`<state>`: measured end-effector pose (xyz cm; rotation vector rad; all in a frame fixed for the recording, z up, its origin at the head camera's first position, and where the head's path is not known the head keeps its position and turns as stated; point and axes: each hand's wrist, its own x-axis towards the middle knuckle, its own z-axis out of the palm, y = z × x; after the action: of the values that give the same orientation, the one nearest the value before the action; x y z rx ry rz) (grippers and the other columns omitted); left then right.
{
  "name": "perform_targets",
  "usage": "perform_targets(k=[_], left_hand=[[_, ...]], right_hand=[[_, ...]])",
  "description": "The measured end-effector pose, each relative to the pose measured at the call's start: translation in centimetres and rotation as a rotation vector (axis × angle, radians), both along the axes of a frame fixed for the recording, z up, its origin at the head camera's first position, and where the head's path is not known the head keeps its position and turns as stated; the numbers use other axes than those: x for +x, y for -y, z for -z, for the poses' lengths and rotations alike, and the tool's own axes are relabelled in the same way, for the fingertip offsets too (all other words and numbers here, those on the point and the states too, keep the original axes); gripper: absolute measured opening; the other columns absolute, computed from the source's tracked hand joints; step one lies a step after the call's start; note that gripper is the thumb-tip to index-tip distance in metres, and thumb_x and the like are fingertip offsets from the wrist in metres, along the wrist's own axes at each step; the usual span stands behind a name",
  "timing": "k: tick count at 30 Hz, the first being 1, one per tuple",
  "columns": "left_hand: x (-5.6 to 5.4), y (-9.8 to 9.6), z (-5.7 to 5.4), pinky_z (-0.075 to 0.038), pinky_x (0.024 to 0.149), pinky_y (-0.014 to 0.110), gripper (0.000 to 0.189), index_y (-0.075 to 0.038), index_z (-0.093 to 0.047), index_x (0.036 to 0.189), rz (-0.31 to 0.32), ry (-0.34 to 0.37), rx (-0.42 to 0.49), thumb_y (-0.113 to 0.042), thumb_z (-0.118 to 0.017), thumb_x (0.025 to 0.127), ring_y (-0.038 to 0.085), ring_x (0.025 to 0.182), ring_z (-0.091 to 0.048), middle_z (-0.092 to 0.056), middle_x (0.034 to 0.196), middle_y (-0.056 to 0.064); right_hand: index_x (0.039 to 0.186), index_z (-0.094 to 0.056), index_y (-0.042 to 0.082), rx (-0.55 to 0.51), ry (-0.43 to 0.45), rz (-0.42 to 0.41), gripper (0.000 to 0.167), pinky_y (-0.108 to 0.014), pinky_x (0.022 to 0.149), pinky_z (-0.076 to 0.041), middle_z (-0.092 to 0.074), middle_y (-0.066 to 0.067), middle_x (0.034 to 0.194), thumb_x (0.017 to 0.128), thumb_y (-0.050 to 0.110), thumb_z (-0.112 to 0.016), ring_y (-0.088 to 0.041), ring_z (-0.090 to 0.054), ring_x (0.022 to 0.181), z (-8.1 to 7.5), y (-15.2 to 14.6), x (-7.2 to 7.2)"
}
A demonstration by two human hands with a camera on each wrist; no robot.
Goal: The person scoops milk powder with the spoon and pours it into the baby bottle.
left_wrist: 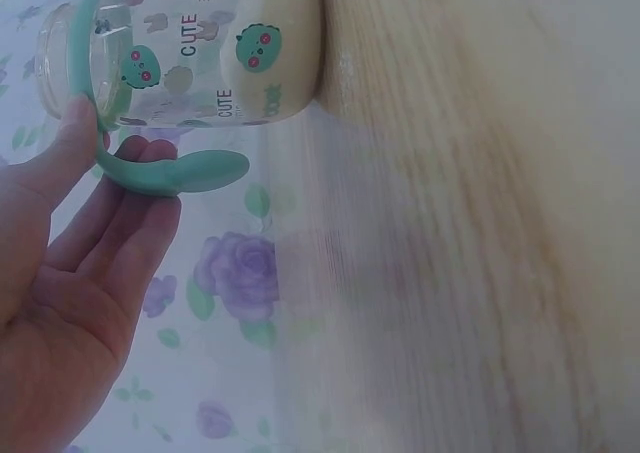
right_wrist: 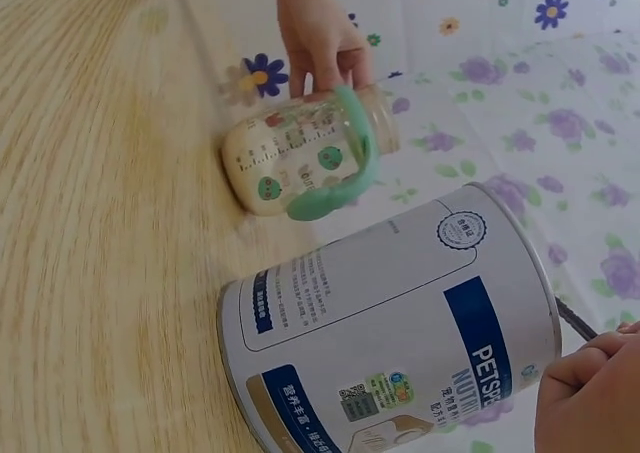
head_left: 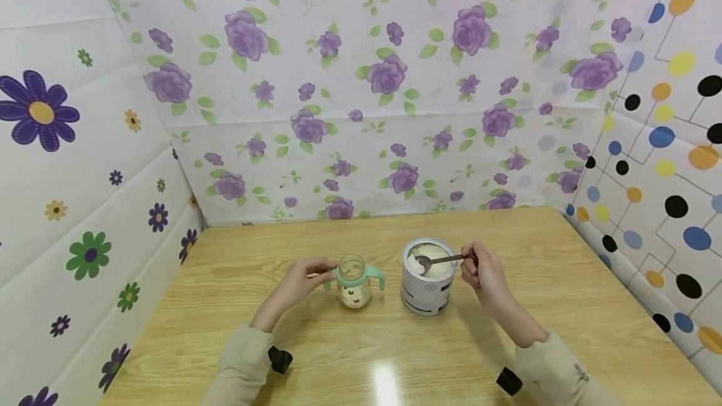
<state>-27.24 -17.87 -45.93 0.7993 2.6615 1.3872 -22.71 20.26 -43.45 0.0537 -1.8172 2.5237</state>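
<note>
A clear baby bottle (head_left: 354, 293) with a mint-green collar and two handles stands upright on the table, pale powder in its lower part. My left hand (head_left: 301, 281) holds it by the left handle (left_wrist: 170, 173), thumb at the collar and fingers behind. To its right is an open white tin (head_left: 427, 293) of off-white powder (head_left: 437, 252). My right hand (head_left: 486, 274) grips a dark spoon (head_left: 448, 259) by the handle end. The spoon's bowl lies over the powder inside the tin, with some powder at it. In the right wrist view the tin's wall hides most of the spoon.
The wooden table (head_left: 271, 237) has its far edge against a white cloth (head_left: 338, 143) with purple roses. Patterned cloths also hang at the left (head_left: 101, 205) and right (head_left: 648, 174). Black wrist cameras (head_left: 280, 359) sit on both cuffs.
</note>
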Motion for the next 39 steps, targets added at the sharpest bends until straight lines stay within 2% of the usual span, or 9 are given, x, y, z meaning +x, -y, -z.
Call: perform_targets(k=[9, 16, 21, 27, 39], left_hand=[[-0.1, 0.0, 0.2, -0.057, 0.083, 0.026, 0.029, -0.017, -0.069, 0.120, 0.009, -0.001, 0.013, -0.024, -0.065, 0.092, 0.021, 0.102, -0.067, -0.070, 0.114, 0.003], [-0.1, 0.0, 0.1, -0.057, 0.088, 0.031, 0.028, -0.016, -0.069, 0.119, -0.001, -0.004, 0.003, -0.025, -0.065, 0.092, 0.023, 0.105, -0.067, -0.070, 0.116, 0.004], [-0.1, 0.0, 0.0, -0.056, 0.089, 0.031, 0.029, -0.015, -0.069, 0.119, -0.011, 0.021, 0.001, -0.024, -0.065, 0.092, 0.024, 0.108, -0.066, -0.069, 0.117, 0.005], [-0.3, 0.1, 0.2, -0.057, 0.086, 0.028, 0.029, -0.015, -0.069, 0.119, -0.001, 0.017, 0.007, -0.025, -0.065, 0.092, 0.023, 0.105, -0.067, -0.070, 0.116, 0.005], [-0.1, 0.0, 0.1, -0.057, 0.088, 0.032, 0.030, -0.015, -0.069, 0.119, -0.021, 0.028, 0.004, -0.026, -0.066, 0.092, 0.025, 0.108, -0.066, -0.070, 0.116, 0.005]], right_hand=[[0.086, -0.050, 0.013, -0.145, 0.074, -0.061, 0.038, -0.017, 0.044, -0.024, -0.040, 0.010, 0.051, 0.108, 0.034, -0.027, -0.003, -0.031, 0.042, 0.0, -0.9, -0.4], [0.085, -0.052, 0.012, -0.246, 0.095, -0.060, 0.041, -0.022, 0.049, -0.013, -0.040, 0.009, 0.050, 0.108, 0.033, -0.026, -0.005, -0.026, 0.044, -0.6, -1.2, -0.5], [0.082, -0.053, 0.013, -0.300, 0.108, -0.067, 0.042, -0.023, 0.051, -0.009, -0.038, 0.009, 0.050, 0.108, 0.032, -0.025, -0.006, -0.023, 0.045, -0.9, -1.3, -0.6], [0.081, -0.054, 0.013, -0.349, 0.118, -0.080, 0.044, -0.022, 0.051, -0.009, -0.037, 0.008, 0.050, 0.108, 0.031, -0.024, -0.010, -0.014, 0.052, -0.9, -1.1, -0.6], [0.082, -0.053, 0.013, -0.371, 0.092, -0.102, 0.043, -0.022, 0.051, -0.009, -0.036, 0.009, 0.051, 0.108, 0.030, -0.024, -0.010, -0.012, 0.054, -1.3, -0.7, -0.9]])
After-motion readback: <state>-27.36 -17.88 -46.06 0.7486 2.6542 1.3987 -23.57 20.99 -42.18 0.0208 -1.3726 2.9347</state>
